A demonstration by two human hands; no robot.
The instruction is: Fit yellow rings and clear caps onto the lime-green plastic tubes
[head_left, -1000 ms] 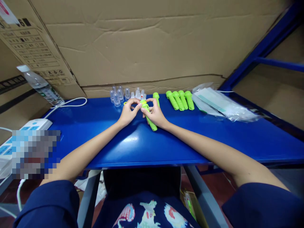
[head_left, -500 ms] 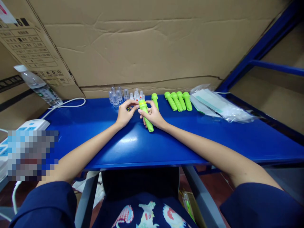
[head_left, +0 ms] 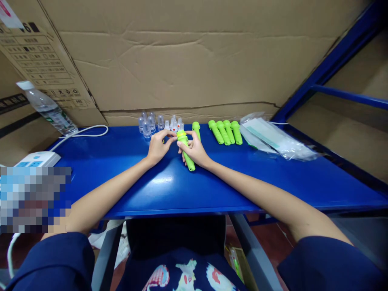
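Plenty tucked away here: the right hand (head_left: 195,151) wraps a green torch (head_left: 189,161), thumb across the barrel, the other fingers mostly lost underneath. It's a closed hold, the torch's head poking out towards eleven o'clock of the grip, the tail towards six. The left hand (head_left: 157,147), at nine, brings thumb and forefinger to that head — whether they pinch anything, I can't tell. A yellow sliver shows beneath it, too small to make out!

From the held torch, small clear caps (head_left: 173,123) at eleven are part-hidden behind the fingers; at one, a lone torch (head_left: 196,127) loses its lower end behind the right hand. Four more torches (head_left: 224,132) lie at two. Out at eight, blurred blocks (head_left: 33,198) cover part of a power strip (head_left: 45,158) — whatever's beneath can't be read.
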